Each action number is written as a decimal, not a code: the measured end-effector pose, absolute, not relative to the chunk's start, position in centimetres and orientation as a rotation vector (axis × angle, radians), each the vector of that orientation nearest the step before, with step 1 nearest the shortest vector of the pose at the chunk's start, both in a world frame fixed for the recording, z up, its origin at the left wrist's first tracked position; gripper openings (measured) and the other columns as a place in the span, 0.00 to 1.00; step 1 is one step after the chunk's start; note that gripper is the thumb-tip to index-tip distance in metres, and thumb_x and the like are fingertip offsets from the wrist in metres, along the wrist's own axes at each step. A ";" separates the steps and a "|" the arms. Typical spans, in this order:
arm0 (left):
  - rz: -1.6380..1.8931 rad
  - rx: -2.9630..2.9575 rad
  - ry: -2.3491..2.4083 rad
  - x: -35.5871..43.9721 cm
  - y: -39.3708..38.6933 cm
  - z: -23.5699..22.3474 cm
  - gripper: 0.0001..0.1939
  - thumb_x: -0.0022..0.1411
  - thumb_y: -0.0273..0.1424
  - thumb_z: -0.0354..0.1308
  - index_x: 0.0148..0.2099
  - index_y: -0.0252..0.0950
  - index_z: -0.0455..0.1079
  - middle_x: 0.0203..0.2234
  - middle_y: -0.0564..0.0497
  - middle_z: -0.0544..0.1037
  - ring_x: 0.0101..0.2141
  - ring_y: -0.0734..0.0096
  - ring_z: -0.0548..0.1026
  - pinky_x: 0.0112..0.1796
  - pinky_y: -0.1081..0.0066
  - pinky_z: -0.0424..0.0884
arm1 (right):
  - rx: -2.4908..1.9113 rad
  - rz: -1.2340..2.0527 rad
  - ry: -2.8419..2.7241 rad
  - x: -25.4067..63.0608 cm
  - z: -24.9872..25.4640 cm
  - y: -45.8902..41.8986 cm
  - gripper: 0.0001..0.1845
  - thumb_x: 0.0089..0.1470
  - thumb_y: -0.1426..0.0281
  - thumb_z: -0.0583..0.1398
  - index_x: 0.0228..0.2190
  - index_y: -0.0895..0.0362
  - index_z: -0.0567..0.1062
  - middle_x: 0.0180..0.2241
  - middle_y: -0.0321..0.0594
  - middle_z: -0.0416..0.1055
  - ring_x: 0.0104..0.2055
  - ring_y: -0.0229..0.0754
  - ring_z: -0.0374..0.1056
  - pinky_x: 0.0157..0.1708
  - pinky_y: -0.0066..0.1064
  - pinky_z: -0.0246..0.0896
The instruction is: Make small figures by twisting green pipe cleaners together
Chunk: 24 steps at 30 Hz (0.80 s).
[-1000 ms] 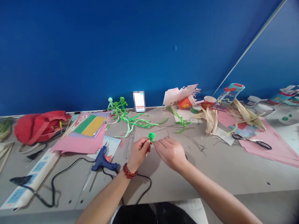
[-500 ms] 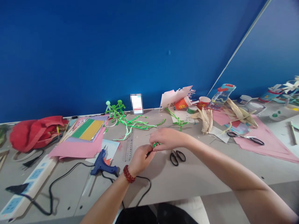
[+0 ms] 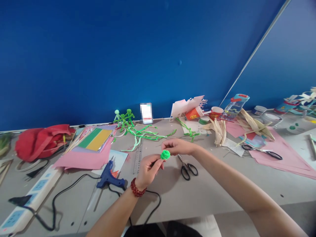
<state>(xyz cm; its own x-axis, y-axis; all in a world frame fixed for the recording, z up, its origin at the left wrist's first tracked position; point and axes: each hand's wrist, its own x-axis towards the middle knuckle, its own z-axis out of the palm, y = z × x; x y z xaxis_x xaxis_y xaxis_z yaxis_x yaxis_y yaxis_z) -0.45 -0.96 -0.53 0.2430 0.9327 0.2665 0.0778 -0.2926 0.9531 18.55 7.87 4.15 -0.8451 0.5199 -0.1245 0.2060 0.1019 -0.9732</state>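
Observation:
My left hand (image 3: 147,169), with a red bead bracelet on the wrist, is closed on the stem of a small green coiled pipe-cleaner flower (image 3: 165,154) held above the grey table (image 3: 222,187). Just behind the flower, my right hand (image 3: 178,147) has its fingers curled and its fingertips at the flower's far side. Small black scissors (image 3: 187,169) lie on the table just right of my hands.
A blue glue gun (image 3: 108,176) with black cord lies left of my hands, beside a ruler (image 3: 137,154), pink paper (image 3: 84,155) and a power strip (image 3: 34,194). Green pipe cleaners (image 3: 140,133), cups, corn husks (image 3: 219,130), a red cloth (image 3: 41,140) and larger scissors (image 3: 263,151) crowd the back.
My right hand lifted off the flower's top and now rests behind it, so the green coil shows fully. The black scissors, hidden a second ago, lie uncovered on the table.

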 end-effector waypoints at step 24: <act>1.117 1.968 1.366 -0.6 -0.3 -0.4 0.14 0.62 0.28 0.50 0.23 0.38 0.61 0.16 0.56 0.64 0.21 0.73 0.62 0.25 0.72 0.55 | -0.568 -0.158 -2.781 16.7 6.3 3.1 0.14 0.63 0.78 0.52 0.29 0.58 0.74 0.27 0.41 0.72 0.32 0.42 0.63 0.28 0.32 0.46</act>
<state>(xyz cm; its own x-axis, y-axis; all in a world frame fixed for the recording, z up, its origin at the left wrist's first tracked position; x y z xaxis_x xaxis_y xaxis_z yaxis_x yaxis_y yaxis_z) -0.57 -0.33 -0.36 0.1628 0.9246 0.3443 0.5211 -0.3769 0.7657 16.71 3.12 6.33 -0.8775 0.3661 0.3099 0.3989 0.9157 0.0478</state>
